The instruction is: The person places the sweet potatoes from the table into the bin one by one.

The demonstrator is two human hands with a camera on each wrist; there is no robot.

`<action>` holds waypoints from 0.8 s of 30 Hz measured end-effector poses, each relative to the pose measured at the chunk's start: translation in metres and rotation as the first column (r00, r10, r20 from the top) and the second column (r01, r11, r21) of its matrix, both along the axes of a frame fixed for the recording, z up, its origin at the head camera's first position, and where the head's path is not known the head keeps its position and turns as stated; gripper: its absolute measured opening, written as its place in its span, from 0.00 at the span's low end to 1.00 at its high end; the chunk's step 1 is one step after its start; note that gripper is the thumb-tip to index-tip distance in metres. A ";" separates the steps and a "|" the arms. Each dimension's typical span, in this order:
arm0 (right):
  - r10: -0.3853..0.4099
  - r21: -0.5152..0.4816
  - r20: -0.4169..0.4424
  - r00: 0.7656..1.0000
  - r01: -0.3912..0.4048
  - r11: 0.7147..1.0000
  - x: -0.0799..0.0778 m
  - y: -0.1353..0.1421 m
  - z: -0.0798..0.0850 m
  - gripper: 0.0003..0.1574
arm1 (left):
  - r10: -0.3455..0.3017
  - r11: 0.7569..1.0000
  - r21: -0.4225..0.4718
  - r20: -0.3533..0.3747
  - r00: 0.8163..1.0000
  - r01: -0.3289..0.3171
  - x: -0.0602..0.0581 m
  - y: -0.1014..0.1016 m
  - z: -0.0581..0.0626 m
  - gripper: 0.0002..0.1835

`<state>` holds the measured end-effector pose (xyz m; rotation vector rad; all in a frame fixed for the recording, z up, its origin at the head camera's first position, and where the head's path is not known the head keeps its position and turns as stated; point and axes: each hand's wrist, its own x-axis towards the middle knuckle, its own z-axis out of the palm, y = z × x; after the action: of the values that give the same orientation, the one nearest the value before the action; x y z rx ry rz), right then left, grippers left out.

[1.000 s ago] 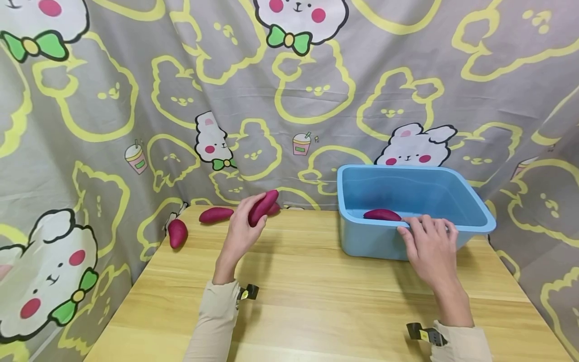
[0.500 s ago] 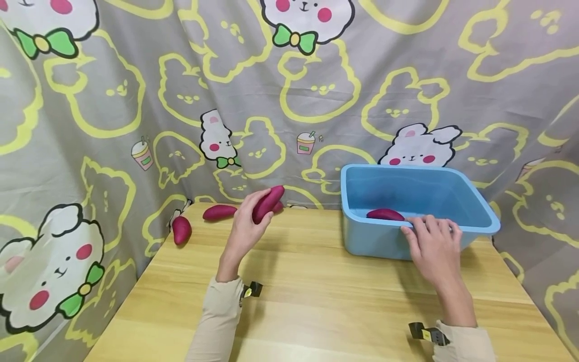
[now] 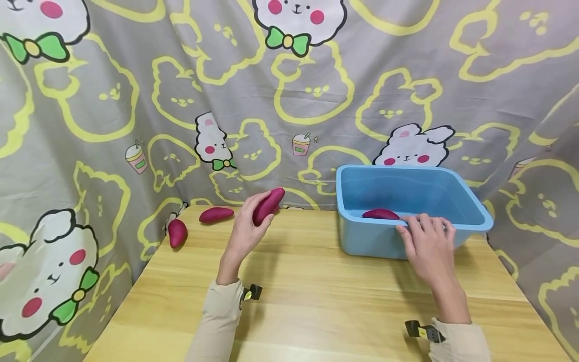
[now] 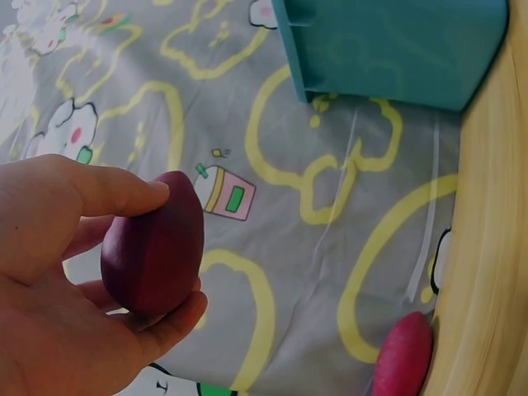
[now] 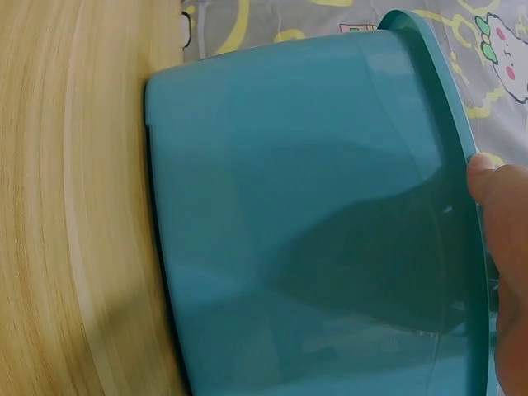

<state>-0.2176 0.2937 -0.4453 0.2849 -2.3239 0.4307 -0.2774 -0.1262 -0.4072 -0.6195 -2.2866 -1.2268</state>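
Observation:
My left hand pinches a purple sweet potato between thumb and fingers, above the back of the table and tilted upward to the right. In the left wrist view the same sweet potato is seen end-on, with another sweet potato lying below on the table. My right hand grips the front rim of a blue plastic bin, thumb outside and fingers over the edge. Inside the bin lies one sweet potato, partly hidden by the front wall. The right wrist view shows the bin's wall and my thumb at its rim.
Two more sweet potatoes rest at the table's back left, one near the back edge and a curved one at the left corner. A grey cartoon-print curtain hangs behind and along both sides of the wooden table.
My left hand has shifted slightly to the right with its sweet potato, which now covers most of the one behind it. My right hand stays on the bin rim.

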 end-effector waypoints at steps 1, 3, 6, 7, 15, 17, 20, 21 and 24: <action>-0.001 0.001 0.008 1.000 0.001 1.000 0.000 0.000 0.001 0.18 | 0.000 1.000 0.002 0.000 1.000 0.000 0.000 0.000 -0.001 0.29; -0.001 0.002 0.020 1.000 0.001 1.000 0.001 -0.001 0.001 0.19 | 0.001 1.000 0.003 -0.004 1.000 -0.001 0.001 0.001 -0.001 0.29; 0.000 0.001 0.028 1.000 0.000 1.000 0.001 -0.002 0.001 0.19 | 0.005 1.000 0.001 -0.011 1.000 -0.005 0.002 0.002 -0.002 0.29; 0.000 -0.001 0.030 1.000 0.000 1.000 0.002 -0.002 0.001 0.19 | 0.006 1.000 0.000 -0.011 1.000 -0.006 0.002 0.003 -0.002 0.29; -0.012 -0.010 0.049 0.999 0.012 1.000 0.006 -0.002 -0.003 0.19 | -0.001 1.000 -0.008 -0.004 1.000 0.001 0.001 0.008 -0.002 0.29; -0.011 -0.011 0.046 0.999 0.011 1.000 0.006 -0.002 -0.003 0.20 | -0.008 1.000 -0.006 -0.006 1.000 0.007 0.001 0.010 -0.001 0.29; -0.011 -0.009 0.045 0.999 0.011 1.000 0.005 -0.001 -0.002 0.19 | -0.012 1.000 -0.003 -0.012 1.000 0.012 0.001 0.013 0.000 0.29; -0.012 -0.007 0.047 0.999 0.013 1.000 0.005 -0.001 -0.001 0.19 | -0.013 1.000 0.000 -0.013 1.000 0.013 0.001 0.014 0.000 0.29; -0.011 -0.004 0.052 0.999 0.012 1.000 0.004 -0.001 0.002 0.19 | -0.006 1.000 0.001 -0.010 1.000 0.006 0.001 0.017 0.001 0.28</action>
<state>-0.2134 0.2928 -0.4430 0.2612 -2.3742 0.4421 -0.2768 -0.1091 -0.4060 -0.6317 -2.2775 -1.2251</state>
